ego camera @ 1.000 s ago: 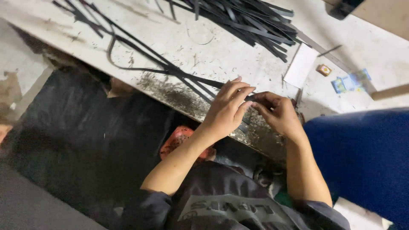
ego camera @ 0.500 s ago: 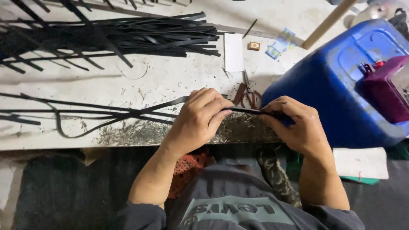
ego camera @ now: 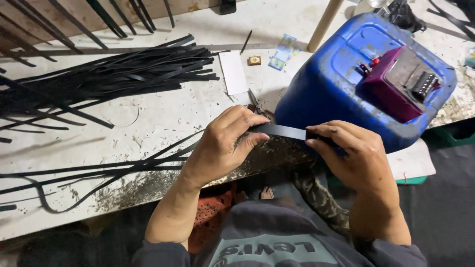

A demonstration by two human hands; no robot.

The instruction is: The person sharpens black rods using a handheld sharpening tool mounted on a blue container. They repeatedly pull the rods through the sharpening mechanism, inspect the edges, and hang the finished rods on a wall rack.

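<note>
Both of my hands hold one flat black strip [ego camera: 283,131] stretched level between them, just above the front edge of the white worktable [ego camera: 163,113]. My left hand [ego camera: 220,146] pinches the strip's left part with thumb and fingers, and the strip trails on leftward across the table. My right hand [ego camera: 354,155] grips its right end with closed fingers, in front of a blue plastic drum [ego camera: 336,84].
A large bundle of black strips [ego camera: 109,74] lies across the table's back left. A white paper slip [ego camera: 233,72], a small box [ego camera: 254,60], scissors [ego camera: 257,104] and a wooden stick [ego camera: 324,24] lie near the drum. A maroon device [ego camera: 401,81] rests on the drum.
The view has swung right and closer, bringing the blue drum fully into sight. My hands have drawn slightly apart along the strip, showing more of it between them.
</note>
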